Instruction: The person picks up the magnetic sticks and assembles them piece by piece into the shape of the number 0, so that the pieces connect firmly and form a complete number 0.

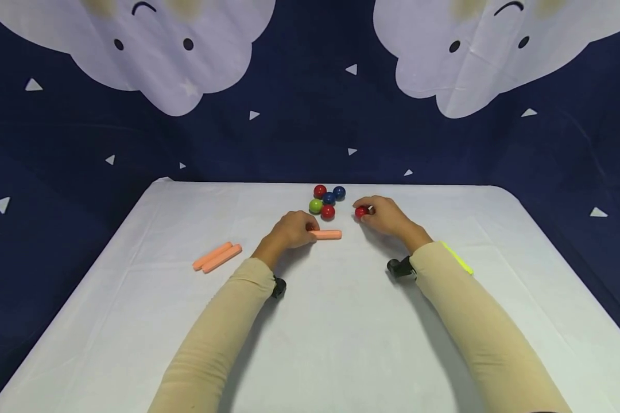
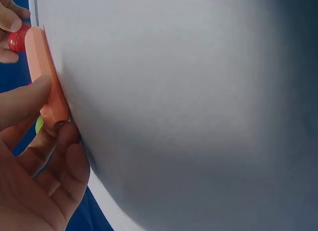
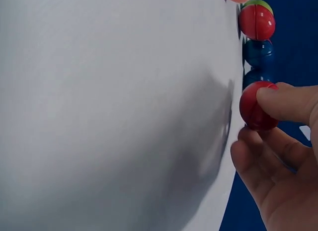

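Gripping pale-orange rod [image 1: 328,234] in fingers of left hand [image 1: 290,230]; pinching glossy red ball [image 1: 360,212] in those of right hand [image 1: 386,215]. Noting red, blue, green balls [image 1: 329,198] just beyond left fingers.

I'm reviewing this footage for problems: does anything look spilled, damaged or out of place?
The backdrop looks odd: its cloud faces appear upside down, mouths above eyes. I see nothing spilled or damaged; the left hand holds an orange stick, the right hand a red ball.

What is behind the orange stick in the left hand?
Two red balls, two blue balls and a green ball. The left hand hides anything behind the orange stick's left end.
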### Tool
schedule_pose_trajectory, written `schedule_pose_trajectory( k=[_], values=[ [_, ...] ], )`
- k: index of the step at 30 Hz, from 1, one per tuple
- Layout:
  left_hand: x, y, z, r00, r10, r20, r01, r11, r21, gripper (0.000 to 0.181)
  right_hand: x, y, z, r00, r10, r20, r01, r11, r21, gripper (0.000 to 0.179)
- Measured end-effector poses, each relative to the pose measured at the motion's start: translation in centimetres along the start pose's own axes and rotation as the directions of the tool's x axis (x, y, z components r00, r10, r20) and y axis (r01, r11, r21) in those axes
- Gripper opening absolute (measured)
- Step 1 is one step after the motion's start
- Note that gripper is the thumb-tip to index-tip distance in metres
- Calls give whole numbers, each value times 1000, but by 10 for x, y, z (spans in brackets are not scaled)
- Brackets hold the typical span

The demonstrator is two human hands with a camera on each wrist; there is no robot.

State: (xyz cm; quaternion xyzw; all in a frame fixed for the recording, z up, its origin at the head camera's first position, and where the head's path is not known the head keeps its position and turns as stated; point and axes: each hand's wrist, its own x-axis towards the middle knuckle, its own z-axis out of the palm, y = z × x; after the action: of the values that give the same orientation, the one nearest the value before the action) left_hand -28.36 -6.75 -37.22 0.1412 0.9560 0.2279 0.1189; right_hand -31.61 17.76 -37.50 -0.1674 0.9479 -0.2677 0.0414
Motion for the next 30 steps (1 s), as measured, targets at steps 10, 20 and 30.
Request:
schedule_pose_trajectory(
  k=[10, 20, 30],
  values=[
    [1, 1, -3, 1000, -7, -12, 6, 1000, -22, 24, -8, 1, -3, 1000, 19, 15, -20, 999, 28, 32],
    [2, 1, -2, 998, 11, -67, -13, 1000, -18, 24, -12, 5, -1, 996, 23, 87, -30, 997, 76, 29],
    [8, 3, 1, 990, 17, -138, -19, 1000, -8, 24, -17, 4, -3, 994, 17, 106, -25, 997, 72, 29]
  ],
)
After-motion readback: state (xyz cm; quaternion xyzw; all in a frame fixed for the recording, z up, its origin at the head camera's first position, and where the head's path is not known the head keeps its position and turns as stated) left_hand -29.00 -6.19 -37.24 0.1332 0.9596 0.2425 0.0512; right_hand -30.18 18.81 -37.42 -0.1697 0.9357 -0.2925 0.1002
